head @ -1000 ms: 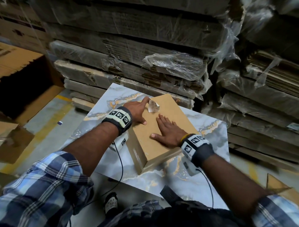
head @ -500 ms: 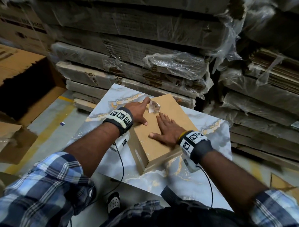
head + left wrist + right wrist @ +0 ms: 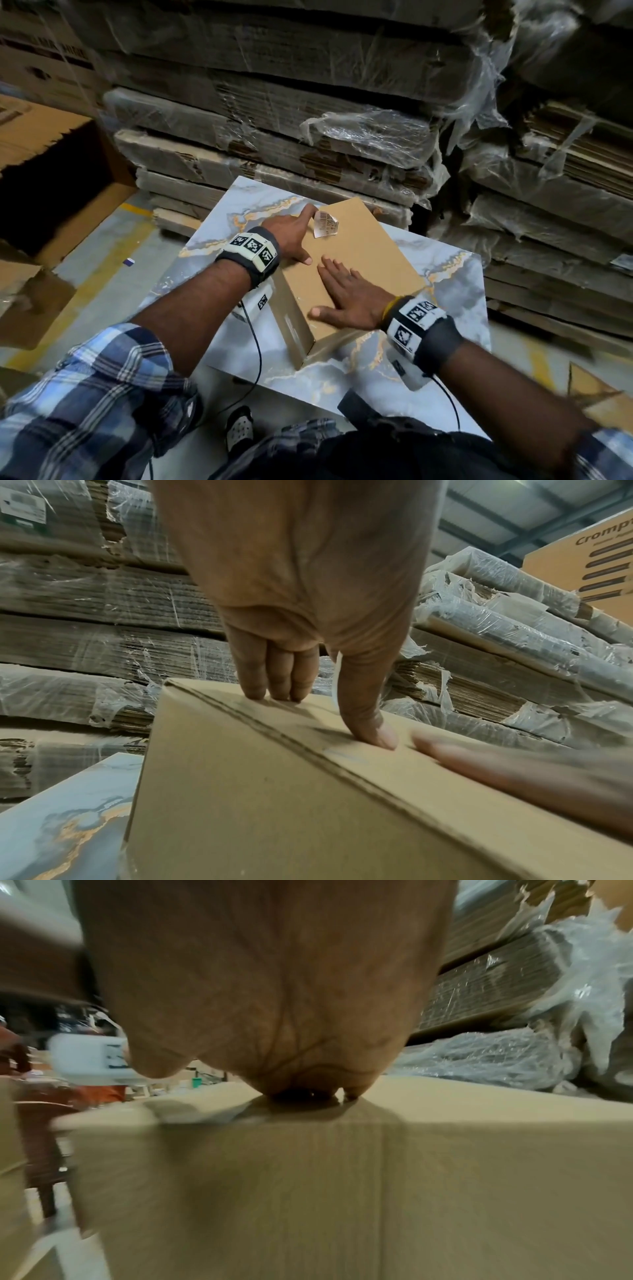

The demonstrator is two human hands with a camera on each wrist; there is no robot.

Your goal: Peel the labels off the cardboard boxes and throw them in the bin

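A plain brown cardboard box (image 3: 359,246) lies on a marble-patterned slab (image 3: 445,308). My left hand (image 3: 301,236) rests at the box's far left edge, its thumb and straight fingers (image 3: 281,680) touching the top. A small barcode label (image 3: 326,224) stands up beside its index fingertip and seems to cling there; I see no pinch. In the left wrist view the label (image 3: 337,680) shows as a thin white edge. My right hand (image 3: 329,291) lies flat, palm down, on the box's near half. In the right wrist view its palm (image 3: 274,988) fills the frame above the box (image 3: 274,1177).
Stacks of flattened cardboard wrapped in plastic film (image 3: 308,137) rise close behind and to the right of the slab. A large open carton (image 3: 51,171) stands on the floor to the left, beside a yellow floor line (image 3: 102,267). More loose cardboard (image 3: 599,394) lies at the lower right.
My right hand has slid a little along the box top toward me. The left hand and the label keep their place at the far edge.
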